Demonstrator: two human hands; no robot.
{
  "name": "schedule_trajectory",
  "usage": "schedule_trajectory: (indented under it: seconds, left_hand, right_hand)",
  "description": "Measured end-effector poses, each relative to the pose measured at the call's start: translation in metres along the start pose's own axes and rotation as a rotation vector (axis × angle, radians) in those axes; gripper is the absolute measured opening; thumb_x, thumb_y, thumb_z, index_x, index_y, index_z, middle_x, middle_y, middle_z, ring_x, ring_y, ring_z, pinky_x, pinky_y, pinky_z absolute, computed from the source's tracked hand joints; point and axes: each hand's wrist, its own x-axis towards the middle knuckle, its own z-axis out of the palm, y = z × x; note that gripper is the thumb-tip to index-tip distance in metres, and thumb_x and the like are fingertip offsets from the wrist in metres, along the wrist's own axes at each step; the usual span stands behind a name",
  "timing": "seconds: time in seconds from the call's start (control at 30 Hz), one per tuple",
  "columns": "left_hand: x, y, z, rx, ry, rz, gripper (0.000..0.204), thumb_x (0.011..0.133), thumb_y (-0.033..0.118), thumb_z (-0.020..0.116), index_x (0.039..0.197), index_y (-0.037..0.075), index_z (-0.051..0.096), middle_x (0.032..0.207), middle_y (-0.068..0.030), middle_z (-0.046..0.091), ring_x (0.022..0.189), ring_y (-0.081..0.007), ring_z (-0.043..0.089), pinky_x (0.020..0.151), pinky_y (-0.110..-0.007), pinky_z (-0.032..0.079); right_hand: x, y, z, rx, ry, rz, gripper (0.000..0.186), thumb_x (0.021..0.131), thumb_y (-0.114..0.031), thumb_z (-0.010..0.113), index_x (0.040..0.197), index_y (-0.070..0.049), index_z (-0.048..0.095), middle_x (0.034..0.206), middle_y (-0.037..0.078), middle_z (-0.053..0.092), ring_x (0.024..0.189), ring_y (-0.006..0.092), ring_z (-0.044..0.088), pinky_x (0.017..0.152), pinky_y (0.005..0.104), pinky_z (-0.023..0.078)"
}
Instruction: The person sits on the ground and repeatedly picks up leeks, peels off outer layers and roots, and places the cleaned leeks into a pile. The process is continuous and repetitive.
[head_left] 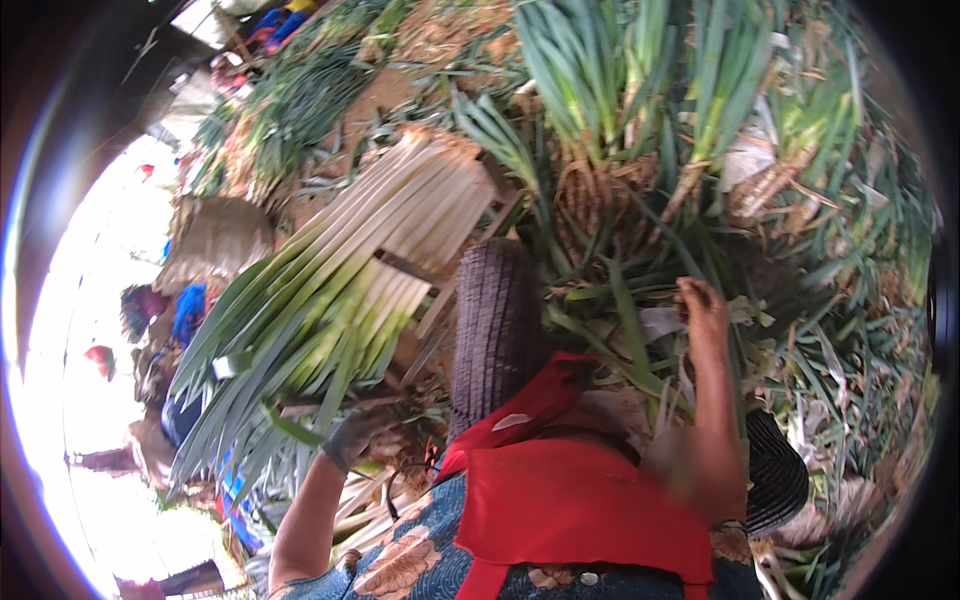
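My right hand [705,305] is raised over the litter of leaves beside my knee, its fingers curled in. Whatever they may hold is too small to make out. My left hand [365,440], in what looks like a grey glove, is low at the left by the leaf ends, its fingers blurred and partly hidden. Ahead of it, a row of leeks [400,220] lies side by side on a low wooden stand [435,320], pale stalks pointing away and green leaves towards me. Untrimmed leeks [590,90] with brown roots [595,195] are heaped beyond my right hand.
Loose leaves and scraps [840,370] cover the ground at the right. More leeks [310,110] lie at the far left, near a beige sack [215,240]. My striped trouser leg [495,325] and red apron [580,500] take up the near middle. Other people appear at the left edge.
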Motion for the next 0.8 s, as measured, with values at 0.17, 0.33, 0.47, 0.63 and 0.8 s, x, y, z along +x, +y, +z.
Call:
schedule_trajectory:
  seconds: [0.17,0.33,0.47,0.63,0.8]
  left_hand:
    - [0.088,0.197,0.162,0.134,-0.387,0.71,0.028,0.092,0.027,0.057,0.101,0.001,0.061,0.08,-0.0064,0.063,0.07,-0.0144,0.06,0.062,-0.026,0.048]
    - [0.198,0.292,0.254,-0.307,-0.423,0.684,0.025,0.089,0.026,0.062,0.101,0.004,0.061,0.086,-0.0066,0.064,0.074,-0.0157,0.062,0.068,-0.029,0.051]
    - [0.232,0.285,0.267,-0.133,-0.383,0.662,0.026,0.087,0.02,0.063,0.107,0.003,0.06,0.089,-0.0068,0.065,0.075,-0.0163,0.062,0.07,-0.029,0.052]
    - [0.184,0.243,0.259,0.277,-0.726,1.091,0.036,0.082,0.007,0.061,0.116,0.002,0.055,0.105,-0.0181,0.061,0.096,-0.0325,0.061,0.082,-0.037,0.049]
    - [0.173,0.238,0.223,0.4,-0.745,0.934,0.049,0.075,0.019,0.072,0.119,0.005,0.055,0.098,-0.0164,0.062,0.087,-0.0351,0.062,0.074,-0.04,0.05]
  right_hand:
    - [-0.005,-0.028,0.026,-0.171,-0.066,0.046,0.021,0.094,-0.021,0.056,0.108,-0.007,0.062,0.085,0.004,0.06,0.075,0.0122,0.058,0.063,0.0325,0.048]
    - [0.031,-0.019,0.06,-0.184,-0.23,-0.023,0.017,0.088,-0.013,0.06,0.098,0.001,0.064,0.083,0.004,0.064,0.072,0.0101,0.059,0.068,0.0248,0.049]
    - [0.075,0.016,0.102,-0.338,-0.319,-0.081,0.018,0.089,-0.009,0.061,0.104,0.0,0.063,0.094,0.004,0.064,0.087,0.0105,0.059,0.077,0.0257,0.048]
    - [0.147,0.075,0.169,-0.527,-0.385,0.173,0.039,0.092,-0.018,0.056,0.128,-0.003,0.052,0.127,0.014,0.055,0.115,0.0289,0.053,0.095,0.0383,0.043]
    - [0.201,0.176,0.193,-0.842,-0.389,0.313,0.044,0.096,-0.024,0.045,0.136,-0.004,0.041,0.133,0.02,0.045,0.118,0.0347,0.047,0.099,0.0481,0.044]
